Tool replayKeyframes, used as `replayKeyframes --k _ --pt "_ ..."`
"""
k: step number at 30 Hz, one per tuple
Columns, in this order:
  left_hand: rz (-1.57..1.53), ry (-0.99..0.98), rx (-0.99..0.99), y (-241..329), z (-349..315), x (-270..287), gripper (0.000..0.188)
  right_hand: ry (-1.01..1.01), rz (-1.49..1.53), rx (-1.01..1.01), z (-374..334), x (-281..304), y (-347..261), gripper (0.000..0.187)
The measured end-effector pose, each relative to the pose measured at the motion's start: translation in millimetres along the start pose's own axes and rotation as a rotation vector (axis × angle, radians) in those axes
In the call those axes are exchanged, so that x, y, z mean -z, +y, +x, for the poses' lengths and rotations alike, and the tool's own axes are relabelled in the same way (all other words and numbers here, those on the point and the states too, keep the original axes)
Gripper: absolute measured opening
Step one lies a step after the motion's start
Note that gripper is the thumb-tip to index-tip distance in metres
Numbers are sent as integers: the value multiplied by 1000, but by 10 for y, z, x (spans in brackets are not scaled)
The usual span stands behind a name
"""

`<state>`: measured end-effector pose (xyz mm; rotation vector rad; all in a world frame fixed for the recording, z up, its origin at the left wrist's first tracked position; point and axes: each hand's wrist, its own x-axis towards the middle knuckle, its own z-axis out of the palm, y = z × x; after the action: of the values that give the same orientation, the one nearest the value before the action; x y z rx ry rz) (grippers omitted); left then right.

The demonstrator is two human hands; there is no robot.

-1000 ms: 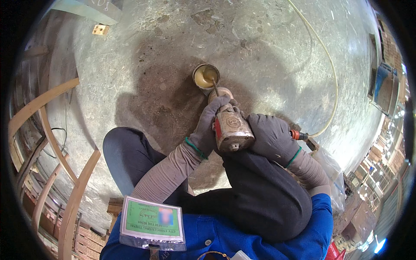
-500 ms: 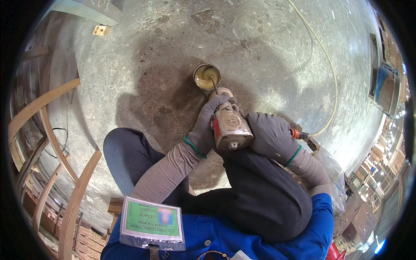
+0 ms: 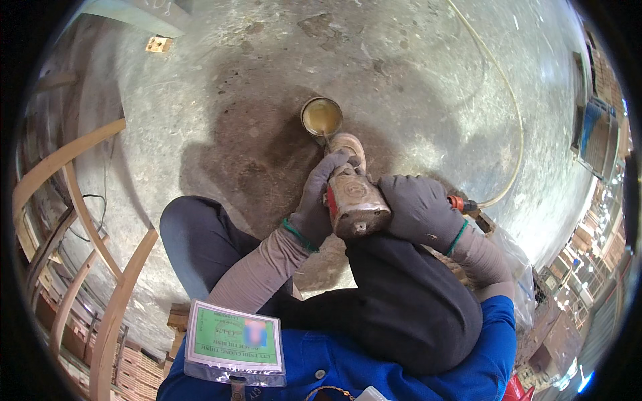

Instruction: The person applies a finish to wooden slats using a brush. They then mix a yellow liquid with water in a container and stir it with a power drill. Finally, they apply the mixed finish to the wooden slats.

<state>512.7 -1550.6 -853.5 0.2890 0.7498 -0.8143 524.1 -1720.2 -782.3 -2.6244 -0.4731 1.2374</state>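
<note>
Both my hands wear grey gloves with green cuff edges. Between them is a worn metal air impact wrench (image 3: 360,206) with a red side panel, its rounded nose pointing away from me. My left hand (image 3: 319,190) is wrapped round its left side near the nose. At the wrench's right, my closed right hand (image 3: 420,210) grips the handle, which the glove mostly hides. Just beyond the nose stands a small round can (image 3: 321,115) of yellowish-brown liquid on the floor. A rod reaches from the nose toward the can's near rim; its tip is hard to make out.
From a red-and-black connector (image 3: 457,203) by my right hand, a pale air hose (image 3: 513,127) curves away over the stained concrete floor (image 3: 227,80). Curved wooden frame pieces (image 3: 120,311) stand at the left. A small wood block (image 3: 158,45) lies far left, and a clear plastic bag (image 3: 520,277) beside my right arm.
The wrench has shifted slightly toward me with its nose tilted. The rod, earlier plainly in the swirling liquid, now hardly shows, and the liquid's surface looks smoother. Both hands keep their grip.
</note>
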Motion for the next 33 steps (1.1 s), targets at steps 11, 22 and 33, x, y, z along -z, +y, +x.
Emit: replayKeyframes --k 11,22,33 --pt "-68 -126 -7 37 236 168 24 118 -20 34 87 54 38 23" --pt "-15 -105 -28 17 145 103 24 45 -52 32 54 64 36 22" --pt "-62 -56 -30 -20 184 145 23 62 -69 27 64 76 26 21"
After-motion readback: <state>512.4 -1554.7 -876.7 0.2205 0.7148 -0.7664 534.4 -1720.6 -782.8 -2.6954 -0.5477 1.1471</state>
